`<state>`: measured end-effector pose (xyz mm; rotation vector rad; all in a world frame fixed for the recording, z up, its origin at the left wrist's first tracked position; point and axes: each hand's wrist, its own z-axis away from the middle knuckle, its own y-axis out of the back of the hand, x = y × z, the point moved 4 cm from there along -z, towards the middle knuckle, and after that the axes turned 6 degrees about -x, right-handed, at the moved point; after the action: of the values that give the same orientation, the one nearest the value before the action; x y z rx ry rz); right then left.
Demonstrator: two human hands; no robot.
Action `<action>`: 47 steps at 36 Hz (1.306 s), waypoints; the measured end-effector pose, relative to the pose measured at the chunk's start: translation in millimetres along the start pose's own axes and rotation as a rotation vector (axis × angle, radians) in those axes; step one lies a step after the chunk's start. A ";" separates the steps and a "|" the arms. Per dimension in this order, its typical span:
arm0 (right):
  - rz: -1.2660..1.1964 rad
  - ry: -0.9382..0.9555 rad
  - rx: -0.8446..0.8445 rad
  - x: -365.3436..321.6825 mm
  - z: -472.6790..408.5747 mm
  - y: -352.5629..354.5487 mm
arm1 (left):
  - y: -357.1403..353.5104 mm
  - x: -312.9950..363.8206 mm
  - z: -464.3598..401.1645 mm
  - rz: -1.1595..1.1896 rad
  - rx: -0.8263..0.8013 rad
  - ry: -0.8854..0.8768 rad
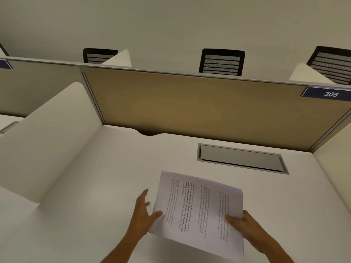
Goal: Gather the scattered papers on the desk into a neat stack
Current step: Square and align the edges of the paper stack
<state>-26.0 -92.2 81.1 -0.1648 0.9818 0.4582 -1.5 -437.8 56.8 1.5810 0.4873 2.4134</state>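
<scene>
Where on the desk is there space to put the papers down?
The desk is bare left of the left hand, up to the white side divider. Another bare strip runs between the papers and the grey hatch. It is crowded only at the front, where the right hand grips the papers.

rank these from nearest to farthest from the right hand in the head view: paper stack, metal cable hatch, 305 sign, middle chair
1. paper stack, gripped by the right hand
2. metal cable hatch, set in the desk beyond
3. 305 sign, upper right on the partition
4. middle chair, behind the partition
</scene>
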 end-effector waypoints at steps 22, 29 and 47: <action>0.047 0.178 0.050 -56.8 -4.4 11.0 | 24.6 46.3 1.0 -0.244 0.650 -0.202; -0.387 0.241 0.209 -10.5 -6.7 -40.6 | -31.2 19.0 11.2 1.119 0.090 0.060; -0.621 0.168 0.154 31.8 -5.0 -26.0 | -14.9 36.5 7.1 0.731 0.017 -0.089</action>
<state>-3.3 -107.7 50.1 -0.3587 1.0663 -0.2030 -9.6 -410.0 84.4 2.1419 -0.1269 2.7953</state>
